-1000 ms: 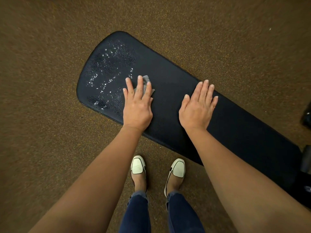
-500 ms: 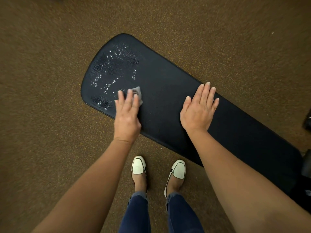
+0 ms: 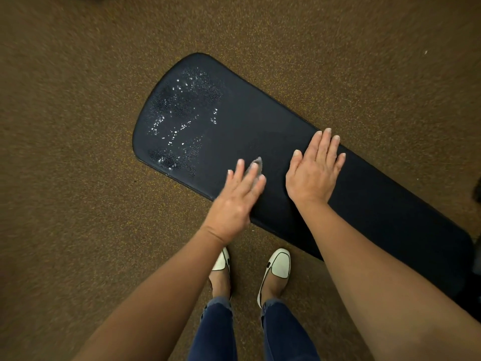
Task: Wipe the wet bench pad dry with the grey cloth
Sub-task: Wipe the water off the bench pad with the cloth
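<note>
A long black bench pad [image 3: 260,121] runs diagonally from upper left to lower right. Water droplets [image 3: 179,118] glisten over its rounded left end. My left hand [image 3: 238,201] presses the small grey cloth [image 3: 253,166] flat against the pad near its front edge, fingers straight; the hand is motion-blurred and only a corner of the cloth shows past the fingertips. My right hand [image 3: 315,170] lies flat on the pad just right of it, fingers straight and together, holding nothing.
Brown speckled carpet [image 3: 78,178] surrounds the pad. My feet in white shoes [image 3: 277,264] stand right at the pad's front edge. Dark equipment parts [image 3: 477,188] sit at the far right edge.
My left hand has slid the cloth rightwards and towards the front edge, away from the wet patch and closer to my right hand. The right hand stays flat in place.
</note>
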Demonstrator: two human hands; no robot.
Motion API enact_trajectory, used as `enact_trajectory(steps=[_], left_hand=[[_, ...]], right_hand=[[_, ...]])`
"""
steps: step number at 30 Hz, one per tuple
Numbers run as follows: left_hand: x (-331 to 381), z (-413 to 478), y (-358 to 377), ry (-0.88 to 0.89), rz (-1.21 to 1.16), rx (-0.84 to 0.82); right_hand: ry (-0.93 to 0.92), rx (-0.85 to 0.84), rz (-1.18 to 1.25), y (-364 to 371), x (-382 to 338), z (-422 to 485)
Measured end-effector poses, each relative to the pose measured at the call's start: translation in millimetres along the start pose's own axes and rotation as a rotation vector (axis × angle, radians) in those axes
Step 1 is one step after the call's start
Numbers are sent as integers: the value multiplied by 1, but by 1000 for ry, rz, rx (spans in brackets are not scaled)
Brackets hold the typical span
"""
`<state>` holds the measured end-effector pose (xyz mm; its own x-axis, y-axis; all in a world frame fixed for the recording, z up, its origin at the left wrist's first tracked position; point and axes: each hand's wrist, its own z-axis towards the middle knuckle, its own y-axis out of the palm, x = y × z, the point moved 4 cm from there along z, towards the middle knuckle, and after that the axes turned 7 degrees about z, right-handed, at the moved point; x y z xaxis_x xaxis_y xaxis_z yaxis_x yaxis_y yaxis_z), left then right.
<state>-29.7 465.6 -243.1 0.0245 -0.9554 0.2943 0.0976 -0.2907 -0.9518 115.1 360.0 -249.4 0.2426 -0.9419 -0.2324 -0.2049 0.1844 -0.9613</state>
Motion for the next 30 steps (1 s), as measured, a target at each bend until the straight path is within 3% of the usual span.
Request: enact_trajectory(steps=[2,4,6,8,11,13,18,20,22,24,26,30], left_hand=[[-41,-2,-11,-113,45,33],[-80,-8,-24,-342,54,99],[-84,-9,-28,-493,23,167],[-48,-3,-17,-417,-14,200],[29,-2,6,-42,-52,54],[26,-6,8,29,-38,5],[-65,-5,-15,-276,30,143],[-56,2,-17,-423,-1,197],[-14,8,-6,-372,-20,207],[34,5,7,-129,-54,111],[34,-2,9,-29,-49,65],[-72,-14,-17,-317,42,131]], right_hand=[[-2,-3,-3,0,0,0],[2,-7,-9,0,0,1],[11,-5,-11,1,-1,1],[18,-1,-13,1,-1,0],[13,3,-5,0,-1,0],[8,-3,-4,0,-1,0],[9,-9,-17,0,0,0],[10,-4,-20,0,0,0],[12,0,-11,1,-1,0],[9,-1,0,1,-1,0],[6,-13,3,0,0,1],[1,-8,-3,0,0,1]])
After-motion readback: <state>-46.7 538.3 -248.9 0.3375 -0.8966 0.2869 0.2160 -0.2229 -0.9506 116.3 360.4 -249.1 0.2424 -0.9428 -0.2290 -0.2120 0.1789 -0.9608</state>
